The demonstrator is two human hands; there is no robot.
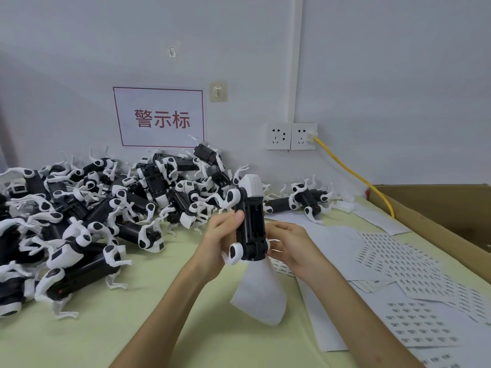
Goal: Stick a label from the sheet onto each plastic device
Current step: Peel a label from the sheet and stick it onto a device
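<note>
Currently one device is held upright above the table. The left hand grips its left side, thumb on the black body. The right hand grasps its right side, fingers curled behind. A blank sheet hangs beneath; which hand holds it cannot be determined. Label sheets lie to the right, a pile of devices to the left.

Print on the label sheets is way too tiny to read, and the near ones run off the bottom edge. The pile of devices gets chopped by the left edge, the cardboard box by the right. The right hand has its fingertips tucked behind the device, so its grip is anyone's guess.
</note>
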